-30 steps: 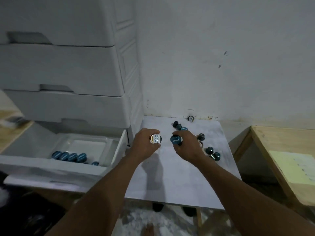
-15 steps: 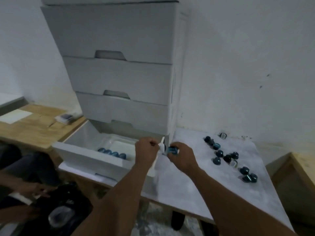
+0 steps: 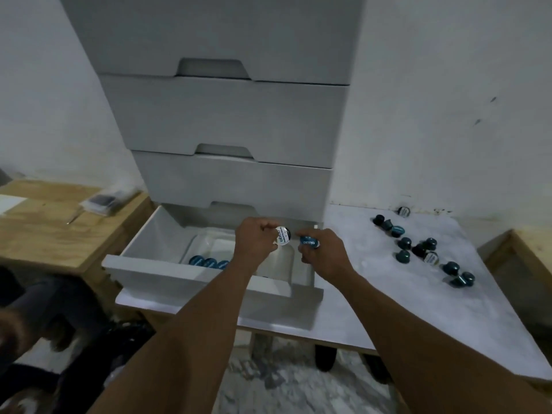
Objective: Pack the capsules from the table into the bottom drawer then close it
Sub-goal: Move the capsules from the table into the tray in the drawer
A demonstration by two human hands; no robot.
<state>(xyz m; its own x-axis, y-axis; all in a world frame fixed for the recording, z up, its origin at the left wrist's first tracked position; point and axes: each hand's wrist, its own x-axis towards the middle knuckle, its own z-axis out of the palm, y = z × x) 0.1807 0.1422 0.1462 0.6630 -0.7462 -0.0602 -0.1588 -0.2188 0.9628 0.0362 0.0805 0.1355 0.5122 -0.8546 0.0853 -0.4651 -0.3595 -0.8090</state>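
Mid-frame over the open bottom drawer (image 3: 191,271), left hand (image 3: 255,243) grips a white-lidded capsule (image 3: 282,235), right hand (image 3: 322,252) pinches a blue capsule (image 3: 308,242)

Dim, even light falls on a whitewashed wall (image 3: 448,85) with small dark marks (image 3: 493,99) and a stained lower edge. A tall grey drawer unit (image 3: 227,115) stands against it on a white table (image 3: 403,309), its upper drawers flush. At left, a wooden bench (image 3: 59,240) carries a clear plastic packet (image 3: 104,201) and a white sheet (image 3: 9,203); at right, another wooden top (image 3: 519,252). Below, a mottled pale floor (image 3: 298,386)
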